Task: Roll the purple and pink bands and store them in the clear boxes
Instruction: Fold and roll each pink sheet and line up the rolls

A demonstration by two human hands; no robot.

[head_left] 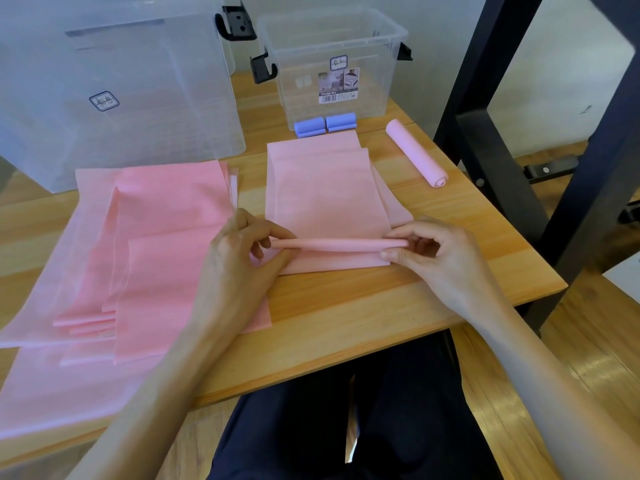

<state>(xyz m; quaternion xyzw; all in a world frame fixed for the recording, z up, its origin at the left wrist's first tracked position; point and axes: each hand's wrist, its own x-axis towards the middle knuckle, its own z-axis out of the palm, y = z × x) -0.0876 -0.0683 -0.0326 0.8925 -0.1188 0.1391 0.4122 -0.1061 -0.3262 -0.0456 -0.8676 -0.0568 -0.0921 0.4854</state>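
both hands (242, 251) (433, 254) pinch pink band (325, 199) roll | small box (332, 64) label: "Storage Box"

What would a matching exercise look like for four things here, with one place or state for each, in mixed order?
Things:
1. purple rolls
2. finished pink roll
3. pink band in the hands
4. pink stack

Places or states:
A. lying flat on the left of the table
B. inside the small clear box
C. lying alone at the right
D. partly rolled at its near end

Pairs: 1-B, 2-C, 3-D, 4-A
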